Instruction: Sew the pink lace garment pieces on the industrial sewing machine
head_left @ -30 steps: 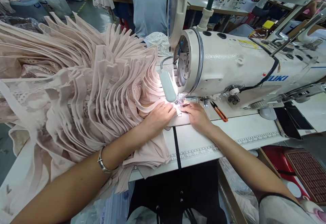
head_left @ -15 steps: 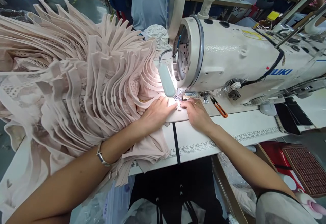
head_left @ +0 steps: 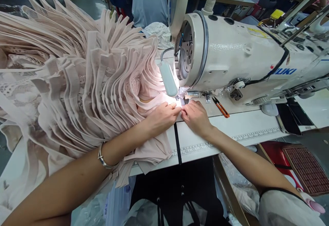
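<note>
A large heap of pale pink garments [head_left: 113, 92] with lace parts and straps covers the left of the table and runs up to the needle area of a white sewing machine [head_left: 226, 51]. My left hand [head_left: 164, 116] lies at the heap's right edge, its fingers closed in a pinch just in front of the presser foot. Close against it, fingertips nearly touching, my right hand [head_left: 196, 116] is pinched too. Fabric seems to be between the fingertips, but the hands cover most of it. A lit lamp [head_left: 168, 79] shines on this spot.
Orange-handled thread snips [head_left: 220, 107] lie right of my right hand. A printed ruler strip [head_left: 197, 149] runs along the table's front edge. A dark phone-like slab [head_left: 289, 119] rests farther right. Behind the machine is a person in a blue shirt [head_left: 150, 3].
Both hands have come slightly nearer to me and closer together, from flat beside the presser foot to pinching in front of it. The small fabric end between them is now mostly covered.
</note>
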The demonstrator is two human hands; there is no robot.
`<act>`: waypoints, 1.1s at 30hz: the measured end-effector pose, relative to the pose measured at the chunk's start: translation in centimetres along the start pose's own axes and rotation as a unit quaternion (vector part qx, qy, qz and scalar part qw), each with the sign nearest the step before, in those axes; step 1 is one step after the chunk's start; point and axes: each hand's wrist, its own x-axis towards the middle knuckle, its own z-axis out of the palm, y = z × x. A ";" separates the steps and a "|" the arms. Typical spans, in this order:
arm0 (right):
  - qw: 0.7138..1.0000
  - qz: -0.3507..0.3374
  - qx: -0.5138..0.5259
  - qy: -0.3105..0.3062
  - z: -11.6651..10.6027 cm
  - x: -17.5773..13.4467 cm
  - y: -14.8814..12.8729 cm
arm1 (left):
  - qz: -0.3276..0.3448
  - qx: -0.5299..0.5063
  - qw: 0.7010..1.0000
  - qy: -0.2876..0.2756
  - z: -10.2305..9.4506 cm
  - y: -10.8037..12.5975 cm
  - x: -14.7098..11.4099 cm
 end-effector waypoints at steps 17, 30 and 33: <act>0.984 0.023 0.164 -0.067 -1.4 -0.8 1.5 | -0.109 -0.146 0.983 0.025 0.5 -0.6 -1.1; 0.978 0.020 0.180 -0.102 -1.2 -1.0 2.0 | -0.110 -0.174 0.978 0.008 0.6 -1.0 -1.2; 0.979 0.017 0.175 -0.103 -1.1 -1.0 2.1 | -0.115 -0.178 0.977 0.007 0.8 -1.1 -1.2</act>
